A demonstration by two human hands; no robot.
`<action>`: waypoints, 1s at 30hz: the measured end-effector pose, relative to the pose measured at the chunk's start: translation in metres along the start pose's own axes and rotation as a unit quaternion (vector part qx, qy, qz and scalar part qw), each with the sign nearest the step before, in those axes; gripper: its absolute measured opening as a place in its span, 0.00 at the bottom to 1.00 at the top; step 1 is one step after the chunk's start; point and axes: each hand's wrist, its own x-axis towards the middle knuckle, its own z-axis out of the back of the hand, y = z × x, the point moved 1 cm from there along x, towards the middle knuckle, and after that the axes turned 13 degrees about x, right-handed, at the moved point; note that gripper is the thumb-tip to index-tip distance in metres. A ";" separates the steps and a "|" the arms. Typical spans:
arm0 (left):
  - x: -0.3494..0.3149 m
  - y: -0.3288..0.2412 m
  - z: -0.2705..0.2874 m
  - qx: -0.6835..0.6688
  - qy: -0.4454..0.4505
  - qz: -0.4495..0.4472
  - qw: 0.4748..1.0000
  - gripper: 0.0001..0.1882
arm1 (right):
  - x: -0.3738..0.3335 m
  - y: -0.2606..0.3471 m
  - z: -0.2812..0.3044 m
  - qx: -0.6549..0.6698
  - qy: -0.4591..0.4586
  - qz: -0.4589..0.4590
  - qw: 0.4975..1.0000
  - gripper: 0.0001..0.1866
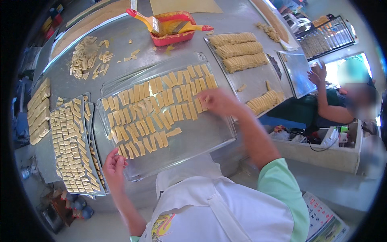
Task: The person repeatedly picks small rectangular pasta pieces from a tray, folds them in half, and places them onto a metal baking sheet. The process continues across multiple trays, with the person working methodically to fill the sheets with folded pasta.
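A metal tray [189,145] lies in front of me with rows of short, flat dough strips [159,121] on it. Over the right end of the rows is my right hand [217,102], slightly blurred, its fingertips closed on a dough strip at the end of a row. My left hand [115,164] is at the tray's near left corner, fingers loosely bent and a little apart, near the last strips of the closest row. Nothing shows in its grasp. Part of the right-hand strip is hidden by the fingers.
On the left stands a tray of packed strips [72,149] beside bundled dough pieces [39,111]. Loose scraps [84,58] lie farther back. A red tray with brushes [173,30] sits at the back. Right is a tray with stacked strips [242,52]; beyond it, a co-worker [334,101].
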 end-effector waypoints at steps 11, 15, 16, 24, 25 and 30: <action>0.009 -0.078 -0.145 0.360 -0.003 -0.191 0.913 0.14 | 0.140 -0.091 0.168 -0.276 -0.012 0.090 0.957 0.21; 0.015 -0.092 -0.171 0.431 0.007 -0.185 0.883 0.15 | 0.177 -0.085 0.178 -0.292 0.009 0.143 0.946 0.22; 0.015 -0.092 -0.175 0.435 0.004 -0.173 0.883 0.15 | 0.190 -0.081 0.184 -0.289 -0.005 0.176 0.941 0.23; 0.012 -0.089 -0.182 0.441 -0.043 -0.140 0.885 0.13 | 0.246 -0.075 0.194 -0.360 0.157 0.077 0.916 0.29; 0.012 -0.088 -0.181 0.437 -0.050 -0.135 0.888 0.13 | 0.251 -0.075 0.194 -0.365 0.177 0.066 0.912 0.30; 0.005 -0.081 -0.170 0.368 -0.096 -0.108 0.919 0.12 | 0.266 -0.078 0.193 -0.354 0.226 0.015 0.907 0.32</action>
